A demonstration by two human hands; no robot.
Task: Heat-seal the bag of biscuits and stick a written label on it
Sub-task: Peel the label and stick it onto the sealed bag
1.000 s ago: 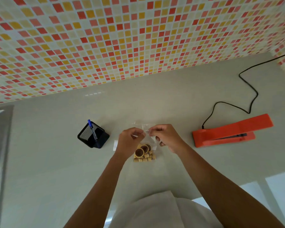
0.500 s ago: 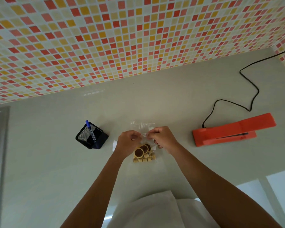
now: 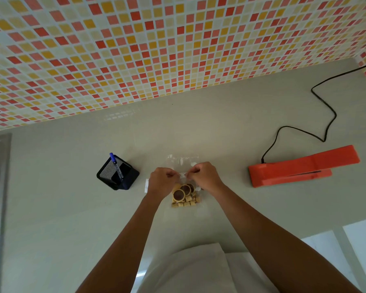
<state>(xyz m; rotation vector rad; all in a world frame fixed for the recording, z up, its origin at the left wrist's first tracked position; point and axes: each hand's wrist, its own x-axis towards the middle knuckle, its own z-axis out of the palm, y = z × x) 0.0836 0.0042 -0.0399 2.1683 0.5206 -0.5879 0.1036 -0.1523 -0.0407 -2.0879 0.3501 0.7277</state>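
Note:
A clear plastic bag (image 3: 183, 163) lies flat on the grey counter, with round chocolate-topped biscuits and small square ones (image 3: 185, 196) bunched at its near end. My left hand (image 3: 162, 180) and my right hand (image 3: 203, 176) each pinch the bag across its middle, knuckles almost meeting above the biscuits. The bag's open end reaches away from me past my fingers. An orange heat sealer (image 3: 302, 166) lies shut to the right. A white label (image 3: 146, 185) peeks out beside my left hand.
A black mesh pen holder (image 3: 117, 175) with a blue pen (image 3: 116, 167) stands left of the bag. The sealer's black cord (image 3: 323, 115) snakes back to the right wall. A tiled wall (image 3: 156, 49) rises behind the counter, whose front edge (image 3: 315, 227) is near right.
Both hands keep pinching the bag and have shifted only slightly; the camera view has drifted a little. The sealer, pen holder and label have not moved.

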